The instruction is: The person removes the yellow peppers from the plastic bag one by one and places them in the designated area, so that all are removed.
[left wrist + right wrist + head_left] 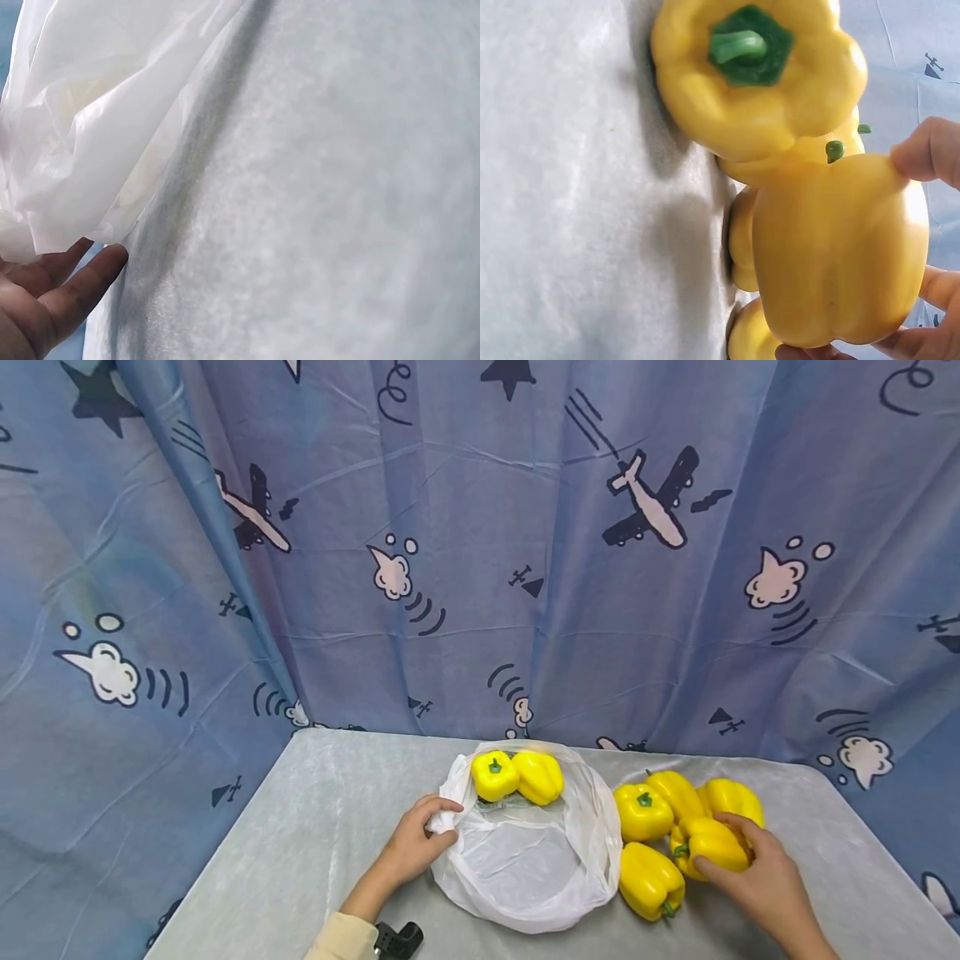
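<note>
A white plastic bag [525, 912] sits near the middle of the worktop [360, 789], its mouth gaping wide toward the head camera. Inside, against the far wall, two peppers lie side by side and touching: a left one [495, 777] with its green stem showing and a right one [542, 778] on its side.

The left hand [411, 843] is at the bag's left edge, pinching the thin plastic between thumb and fingers; the left wrist view shows fingertips against the outside of the bag, low down beside the worktop.

The right hand [761, 877] holds a yellow pepper [722, 843] to the right of the bag, thumb on one side and fingers on the other, spread about as wide as the pepper. Whether it is clear of the worktop I cannot tell.

More yellow peppers cluster around it. A near pepper [651, 881] lies right beside the bag, stem pointing toward the person; an upright pepper [643, 812] stands just behind that one, and two far peppers [733, 802] are at the back of the group.

A pale sleeve [343, 937] covers the left forearm, with a black device [401, 941] at the wrist. Behind the worktop hangs a blue curtain [465, 677] printed with planes, clouds and stars.
</note>
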A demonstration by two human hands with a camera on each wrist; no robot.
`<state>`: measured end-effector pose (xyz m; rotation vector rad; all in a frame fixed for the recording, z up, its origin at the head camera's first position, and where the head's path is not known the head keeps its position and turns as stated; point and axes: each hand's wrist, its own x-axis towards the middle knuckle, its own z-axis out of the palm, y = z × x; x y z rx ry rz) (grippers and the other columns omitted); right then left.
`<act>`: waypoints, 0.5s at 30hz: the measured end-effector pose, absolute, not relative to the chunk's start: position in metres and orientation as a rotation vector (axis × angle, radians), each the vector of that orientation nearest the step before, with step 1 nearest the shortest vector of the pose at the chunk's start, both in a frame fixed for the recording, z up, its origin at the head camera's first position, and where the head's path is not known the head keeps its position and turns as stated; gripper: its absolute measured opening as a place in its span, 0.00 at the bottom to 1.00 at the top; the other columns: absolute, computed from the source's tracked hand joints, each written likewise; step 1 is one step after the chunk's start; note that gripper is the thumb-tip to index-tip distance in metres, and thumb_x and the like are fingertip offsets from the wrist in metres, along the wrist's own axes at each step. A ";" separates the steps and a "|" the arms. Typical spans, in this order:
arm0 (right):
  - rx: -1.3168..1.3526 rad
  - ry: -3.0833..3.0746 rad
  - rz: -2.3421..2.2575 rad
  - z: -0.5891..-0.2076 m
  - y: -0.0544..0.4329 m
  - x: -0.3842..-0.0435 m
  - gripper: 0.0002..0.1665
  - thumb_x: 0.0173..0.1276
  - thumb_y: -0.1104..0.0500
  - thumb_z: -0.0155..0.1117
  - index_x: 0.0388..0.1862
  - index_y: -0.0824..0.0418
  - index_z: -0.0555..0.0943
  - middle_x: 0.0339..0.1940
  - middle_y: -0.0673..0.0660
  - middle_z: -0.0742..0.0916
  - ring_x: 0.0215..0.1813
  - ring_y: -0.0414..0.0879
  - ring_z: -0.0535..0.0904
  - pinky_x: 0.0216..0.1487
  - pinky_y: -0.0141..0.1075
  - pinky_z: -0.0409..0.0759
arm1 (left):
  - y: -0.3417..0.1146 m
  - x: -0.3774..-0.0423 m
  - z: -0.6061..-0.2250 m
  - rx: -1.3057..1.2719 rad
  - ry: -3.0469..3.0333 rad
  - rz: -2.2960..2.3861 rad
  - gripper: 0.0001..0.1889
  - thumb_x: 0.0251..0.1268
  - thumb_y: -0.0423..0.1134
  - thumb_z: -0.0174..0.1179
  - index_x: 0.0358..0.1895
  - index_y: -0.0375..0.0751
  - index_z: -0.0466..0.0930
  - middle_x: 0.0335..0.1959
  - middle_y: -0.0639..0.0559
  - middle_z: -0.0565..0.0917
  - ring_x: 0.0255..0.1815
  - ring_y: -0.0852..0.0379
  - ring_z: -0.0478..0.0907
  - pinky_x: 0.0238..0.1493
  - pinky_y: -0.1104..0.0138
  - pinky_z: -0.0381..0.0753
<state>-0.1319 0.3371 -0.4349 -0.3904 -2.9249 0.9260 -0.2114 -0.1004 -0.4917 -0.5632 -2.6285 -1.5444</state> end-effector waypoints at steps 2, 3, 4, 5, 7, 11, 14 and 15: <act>-0.381 -2.931 0.927 -0.437 0.337 -0.132 0.54 0.55 0.36 0.69 0.69 0.67 0.62 0.64 0.79 0.66 0.61 0.73 0.64 0.56 0.66 0.65 | -0.101 -0.211 -0.491 -0.558 -2.634 -1.553 0.15 0.57 0.33 0.61 0.49 0.47 0.80 0.59 0.47 0.76 0.59 0.48 0.72 0.44 0.68 0.75; -0.380 -2.933 0.923 -0.438 0.338 -0.133 0.54 0.55 0.36 0.69 0.69 0.67 0.62 0.64 0.79 0.66 0.60 0.73 0.65 0.55 0.65 0.66 | -0.101 -0.211 -0.491 -0.558 -2.635 -1.555 0.15 0.57 0.34 0.61 0.49 0.47 0.80 0.59 0.47 0.76 0.59 0.48 0.72 0.45 0.68 0.75; -0.380 -2.937 0.924 -0.439 0.338 -0.133 0.54 0.55 0.35 0.69 0.69 0.67 0.62 0.64 0.79 0.66 0.60 0.73 0.65 0.55 0.65 0.66 | -0.101 -0.212 -0.491 -0.558 -2.638 -1.554 0.15 0.57 0.34 0.61 0.49 0.47 0.80 0.59 0.47 0.76 0.59 0.48 0.72 0.45 0.68 0.75; -0.378 -2.938 0.925 -0.440 0.338 -0.134 0.54 0.55 0.35 0.69 0.69 0.67 0.62 0.64 0.79 0.66 0.60 0.73 0.65 0.55 0.65 0.66 | -0.101 -0.212 -0.492 -0.559 -2.640 -1.553 0.15 0.57 0.34 0.61 0.49 0.47 0.80 0.59 0.47 0.76 0.59 0.48 0.72 0.44 0.68 0.75; -0.378 -2.944 0.921 -0.441 0.338 -0.134 0.54 0.55 0.35 0.69 0.68 0.67 0.62 0.64 0.80 0.66 0.60 0.73 0.65 0.55 0.65 0.66 | -0.101 -0.212 -0.492 -0.562 -2.643 -1.554 0.15 0.57 0.34 0.61 0.49 0.47 0.80 0.59 0.47 0.76 0.60 0.48 0.72 0.44 0.68 0.75; -0.373 -2.949 0.931 -0.443 0.339 -0.136 0.55 0.54 0.34 0.68 0.69 0.68 0.62 0.64 0.80 0.66 0.61 0.73 0.65 0.56 0.66 0.65 | -0.100 -0.212 -0.492 -0.568 -2.644 -1.552 0.15 0.58 0.34 0.61 0.49 0.47 0.80 0.60 0.46 0.75 0.60 0.48 0.72 0.45 0.67 0.75; -0.370 -2.952 0.941 -0.445 0.339 -0.136 0.55 0.54 0.34 0.69 0.69 0.68 0.62 0.65 0.80 0.66 0.62 0.73 0.64 0.57 0.66 0.64 | -0.101 -0.212 -0.492 -0.565 -2.649 -1.544 0.15 0.58 0.35 0.61 0.49 0.48 0.80 0.60 0.46 0.75 0.60 0.48 0.72 0.45 0.66 0.75; -0.369 -2.954 0.942 -0.445 0.339 -0.137 0.55 0.54 0.34 0.69 0.68 0.68 0.62 0.65 0.80 0.66 0.62 0.73 0.64 0.57 0.66 0.64 | -0.101 -0.212 -0.492 -0.565 -2.651 -1.539 0.15 0.58 0.35 0.61 0.49 0.48 0.80 0.60 0.46 0.75 0.60 0.48 0.72 0.45 0.66 0.75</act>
